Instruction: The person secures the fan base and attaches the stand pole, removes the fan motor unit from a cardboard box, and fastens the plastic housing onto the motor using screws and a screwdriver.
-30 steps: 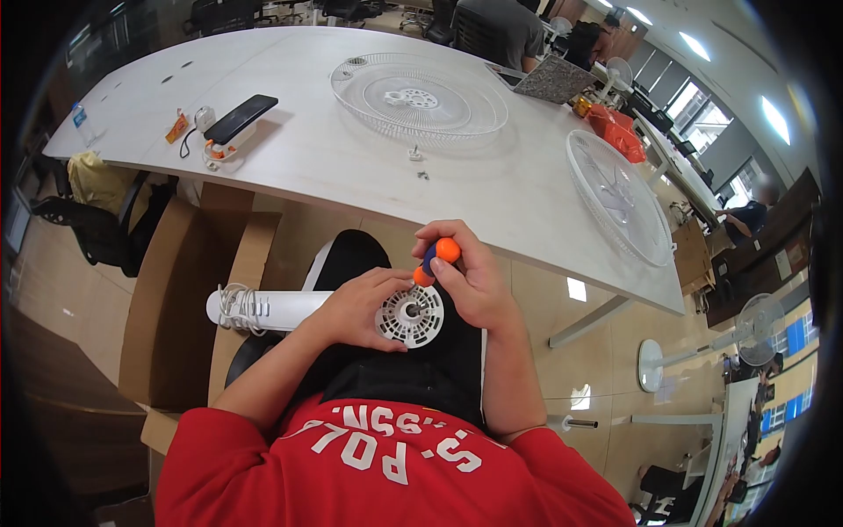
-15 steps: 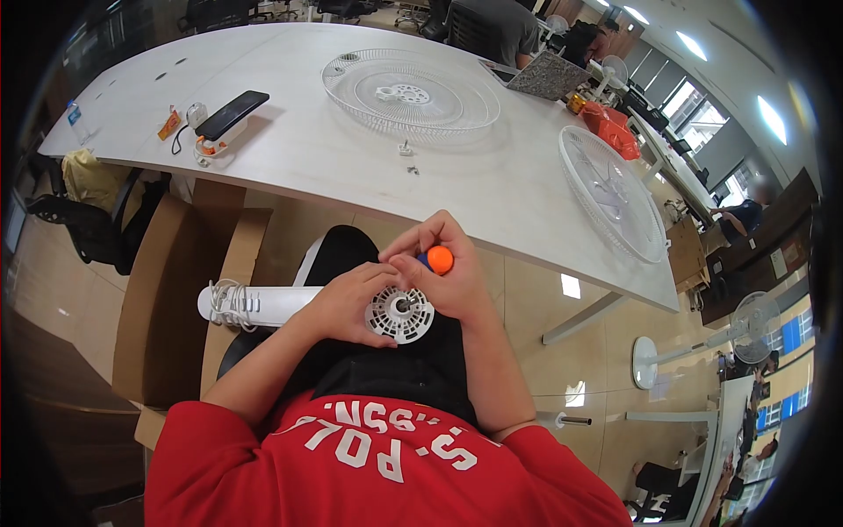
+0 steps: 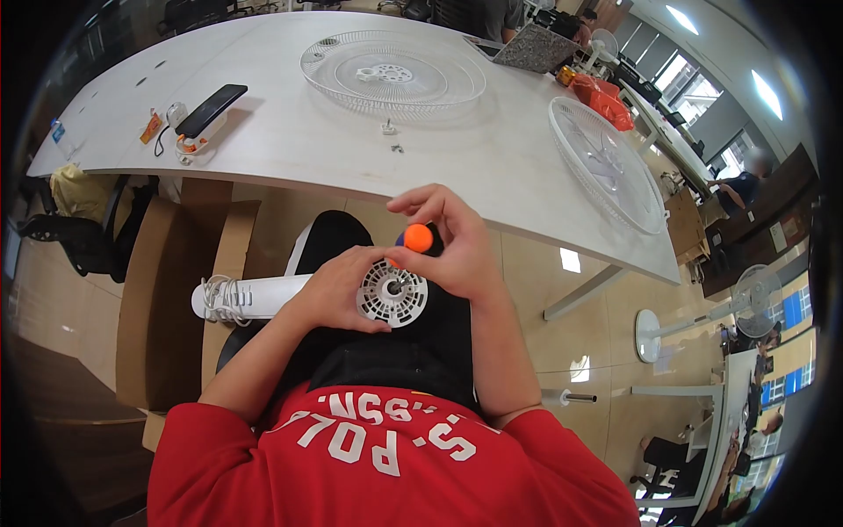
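On my lap lies a white fan body, with a round slotted motor housing (image 3: 392,295) facing up and a metal shaft at its middle. My left hand (image 3: 341,288) is wrapped round the housing's left side. The white pole (image 3: 263,297), with a cable (image 3: 225,300) wound on it, extends to the left. My right hand (image 3: 446,244) holds an orange and blue screwdriver (image 3: 417,238) between thumb and fingers over the housing's upper edge; some of its fingers are raised. The screwdriver's tip is too small to make out.
The white table (image 3: 290,145) bears a fan grille (image 3: 395,75), a second grille (image 3: 606,162), small parts (image 3: 388,128), a phone (image 3: 211,111) and a laptop (image 3: 534,48). An open cardboard box (image 3: 158,307) stands left of my legs. Other people sit beyond the table.
The view has shifted slightly. My right hand's fingers have closed round the screwdriver and then lifted partly off it. My left hand keeps its hold on the housing.
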Tool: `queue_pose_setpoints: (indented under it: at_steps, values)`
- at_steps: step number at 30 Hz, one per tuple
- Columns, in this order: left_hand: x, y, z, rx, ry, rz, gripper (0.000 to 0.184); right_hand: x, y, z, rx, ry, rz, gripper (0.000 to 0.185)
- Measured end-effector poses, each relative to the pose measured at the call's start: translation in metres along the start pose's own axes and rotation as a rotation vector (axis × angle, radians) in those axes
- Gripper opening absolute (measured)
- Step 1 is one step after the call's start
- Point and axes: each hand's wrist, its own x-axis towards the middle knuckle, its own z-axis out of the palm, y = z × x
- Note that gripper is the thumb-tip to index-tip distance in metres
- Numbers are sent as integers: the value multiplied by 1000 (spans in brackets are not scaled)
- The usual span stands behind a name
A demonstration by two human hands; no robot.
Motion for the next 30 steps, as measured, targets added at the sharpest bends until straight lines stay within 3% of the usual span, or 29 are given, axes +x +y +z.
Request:
queue_pose_setpoints:
  at_steps: [1, 3, 5, 8, 14, 15, 17, 21, 23, 26, 30]
  values:
    - [1, -1, 1, -5, 6, 5, 107, 3, 5, 4, 43, 45, -93, 30]
    - [0, 0, 1, 7, -16, 2, 106, 7, 11, 10, 184, 79, -12, 33]
    - [0, -2, 2, -22, -18, -25, 108, 6, 12, 12, 513, 101, 396, 30]
    - [-1, 0, 1, 26, 17, -7, 108, 5, 8, 18, 249, 146, 246, 39]
    - [0, 0, 1, -1, -31, -54, 112, 8, -19, -12, 344, -76, 340, 55]
    - [0, -1, 2, 0, -35, -55, 112, 10, -18, -17, 347, -73, 340, 55]
    - [0, -4, 2, 16, 1, -14, 108, 15, -11, -27, 50, -219, 192, 34]
    - [0, -1, 1, 34, -14, -26, 110, 16, 15, -14, 21, -100, 26, 25]
    - [-1, -3, 4, 46, 13, -14, 112, 11, 19, 1, 432, -8, 290, 28]
    - [-1, -6, 5, -6, -25, -76, 114, 2, 10, 21, 337, 168, 380, 29]
    - [0, -1, 3, -11, -9, -70, 114, -6, 7, 10, 348, 163, 241, 37]
